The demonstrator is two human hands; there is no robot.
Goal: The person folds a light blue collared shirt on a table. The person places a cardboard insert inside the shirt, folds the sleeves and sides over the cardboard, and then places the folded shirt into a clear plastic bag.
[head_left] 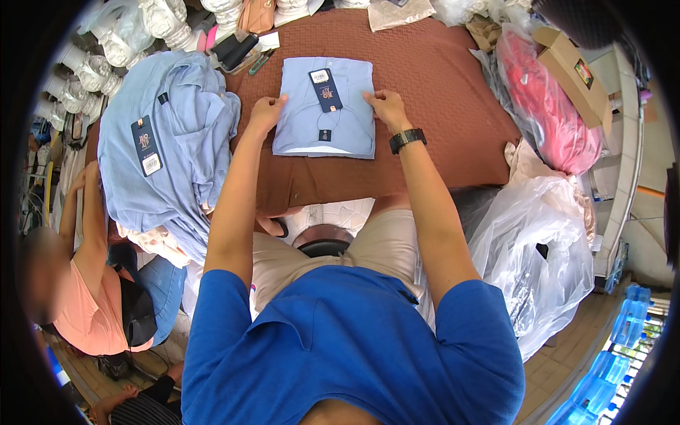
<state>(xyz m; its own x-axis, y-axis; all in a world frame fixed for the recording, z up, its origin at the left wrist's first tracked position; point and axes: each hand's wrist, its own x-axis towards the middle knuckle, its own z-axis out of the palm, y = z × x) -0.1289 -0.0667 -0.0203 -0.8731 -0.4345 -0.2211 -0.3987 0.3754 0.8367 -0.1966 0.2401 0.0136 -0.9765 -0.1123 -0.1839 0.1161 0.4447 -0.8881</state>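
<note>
A light blue garment [294, 106], folded into a neat rectangle, lies flat on the brown cloth-covered table [432, 106] in front of me. On top of it rest a dark hang tag [324, 92] and a small dark label [324, 135]. My left hand [268, 113] pinches its left edge between thumb and fingers. At the opposite edge, my right hand [387, 108] grips the upper right side, a dark watch [407, 140] on that wrist. A pile of similar blue garments [188, 120], one showing a dark tag, is heaped to the left.
Clear plastic bags [531, 248] hang at the right, below a bagged pink bundle [542, 99] and a cardboard box [577, 74]. A phone-like black object [235, 51] lies at the table's far left. Another person [92, 297] sits at the left.
</note>
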